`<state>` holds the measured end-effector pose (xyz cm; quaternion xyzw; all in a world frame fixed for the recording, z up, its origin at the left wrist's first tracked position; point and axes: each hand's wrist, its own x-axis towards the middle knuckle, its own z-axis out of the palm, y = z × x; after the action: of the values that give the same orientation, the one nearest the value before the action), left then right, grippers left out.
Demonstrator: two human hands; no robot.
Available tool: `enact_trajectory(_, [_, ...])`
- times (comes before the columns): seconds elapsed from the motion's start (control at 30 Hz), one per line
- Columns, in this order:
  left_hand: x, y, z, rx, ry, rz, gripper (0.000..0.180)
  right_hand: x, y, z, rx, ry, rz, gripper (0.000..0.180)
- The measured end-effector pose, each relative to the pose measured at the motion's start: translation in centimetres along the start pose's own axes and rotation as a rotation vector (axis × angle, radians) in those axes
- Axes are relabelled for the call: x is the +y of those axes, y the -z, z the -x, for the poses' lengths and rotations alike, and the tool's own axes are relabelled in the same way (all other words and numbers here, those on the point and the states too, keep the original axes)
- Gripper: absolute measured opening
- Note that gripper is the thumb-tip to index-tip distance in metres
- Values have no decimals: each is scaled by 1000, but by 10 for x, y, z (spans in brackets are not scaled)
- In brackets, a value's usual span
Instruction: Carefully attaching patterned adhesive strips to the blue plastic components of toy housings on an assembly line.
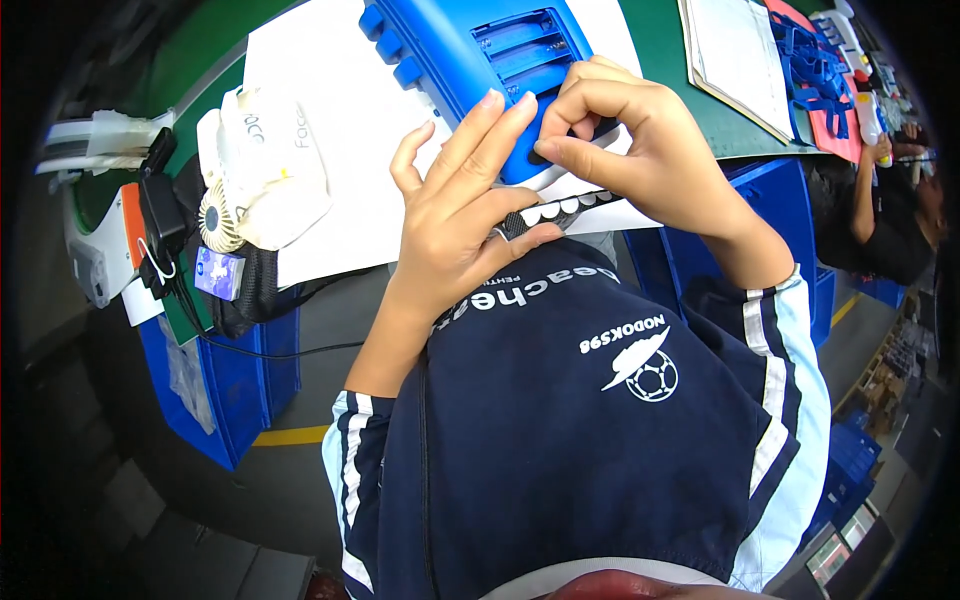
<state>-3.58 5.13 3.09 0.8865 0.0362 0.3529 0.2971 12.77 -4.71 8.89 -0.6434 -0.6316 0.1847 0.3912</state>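
Note:
A blue plastic device housing (440, 45) lies on white sheeting in front of me. Its open battery compartment (522, 50) faces up, with slots and metal contacts showing. My left hand (450, 195) rests its outer fingers on the housing's near edge. Between its thumb and index finger is a black strip with white rounded tabs (565, 208). My right hand (640, 130) is closed over the housing's near right corner, its thumb and index finger curled together. Whatever sits between those fingertips is hidden or too small to name.
To the left lie a cream cloth-like bag (265, 170), a small fan (217, 215), a purple box (218, 274) and a black adapter with cables (160, 215). Papers (735, 65) and blue parts (815, 70) lie on the right. Blue bins (225, 390) stand below. Another person (865, 205) works at far right.

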Motion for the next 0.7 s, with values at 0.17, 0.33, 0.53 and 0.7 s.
enact_trajectory(0.17, [-2, -2, 0, 4, 10, 14, 27, 1, -2, -1, 26, 13, 23, 12])
enact_trajectory(0.33, [0, -2, 1, 10, 20, 31, 26, 3, -5, 2, 32, 40, 32, 7])
enact_trajectory(0.53, [2, -3, 5, 28, 12, 37, 25, 0, -6, 5, 34, 53, 36, 13])
enact_trajectory(0.7, [-1, 1, 4, 13, 6, 29, 25, 0, -5, 5, 68, -26, 70, 32])
